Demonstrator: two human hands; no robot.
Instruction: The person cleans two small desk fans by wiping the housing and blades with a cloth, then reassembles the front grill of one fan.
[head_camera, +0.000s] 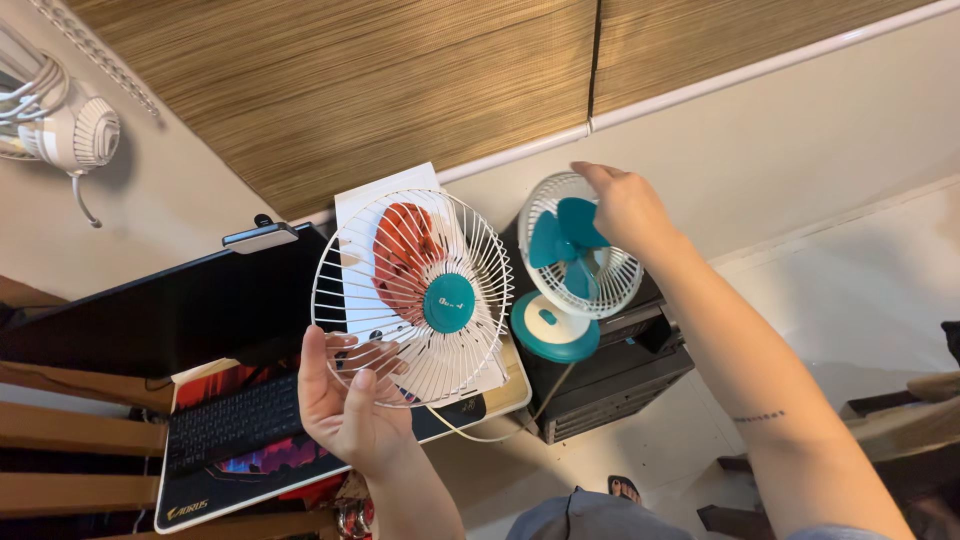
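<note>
Left hand (350, 410) gripped the detached white fan grille (412, 298) at frame centre; right hand (625, 205) clasped the teal desk fan (570, 270) atop a black box (610, 370). Keyboard (235, 420) lay lower left, beside a beige wall (800, 130).

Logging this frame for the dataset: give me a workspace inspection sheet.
Surface: desk with a large mat; dark cabinet beside it.
Job's things: white wire fan guard with a teal hub, off the fan; small teal desk fan on the cabinet, blades exposed.
Clutter: keyboard, monitor.
Grippers: left hand holds the guard's rim; right hand on the fan's top.
Cables: fan cord trails off the desk.
Surroundings: woven blind, wall fan.
</note>
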